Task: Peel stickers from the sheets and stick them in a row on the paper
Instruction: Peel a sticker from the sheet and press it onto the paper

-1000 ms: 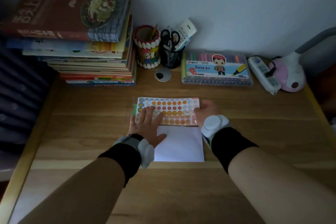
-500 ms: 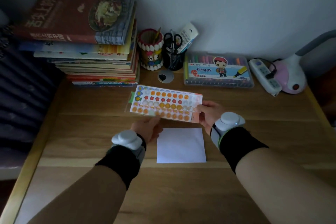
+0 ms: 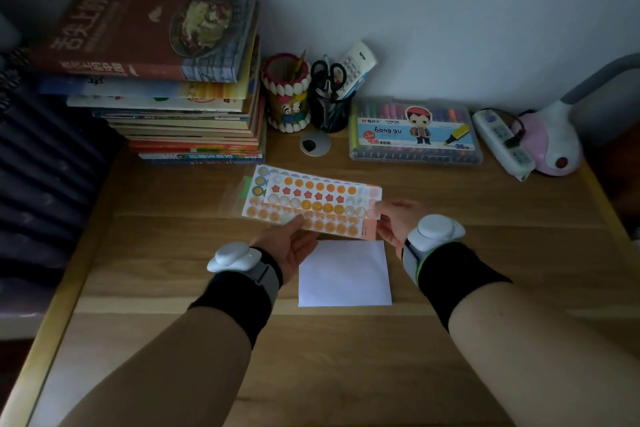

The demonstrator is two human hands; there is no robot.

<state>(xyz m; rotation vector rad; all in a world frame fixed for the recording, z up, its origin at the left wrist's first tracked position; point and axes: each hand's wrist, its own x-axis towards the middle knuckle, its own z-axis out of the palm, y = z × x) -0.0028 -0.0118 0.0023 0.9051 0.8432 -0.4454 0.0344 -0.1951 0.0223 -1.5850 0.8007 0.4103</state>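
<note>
A stack of sticker sheets [image 3: 311, 199] with orange, red and pale round stickers is lifted off the wooden desk [image 3: 173, 253], tilted toward me. My left hand [image 3: 289, 241] pinches its near edge from below, thumb on top. My right hand [image 3: 398, 222] pinches its right end. A blank white paper [image 3: 344, 274] lies flat on the desk just below the sheets, between my wrists.
A tall pile of books [image 3: 173, 87] stands at the back left. Behind the sheets are a toothy pen cup [image 3: 285, 97], a black mesh cup with scissors [image 3: 329, 104], a marker box [image 3: 415, 132], a power strip [image 3: 500, 142] and a pink lamp base [image 3: 554, 146].
The sheets lay on the desk under my left palm a second ago; now both hands hold them raised above the desk, clear of the white paper.
</note>
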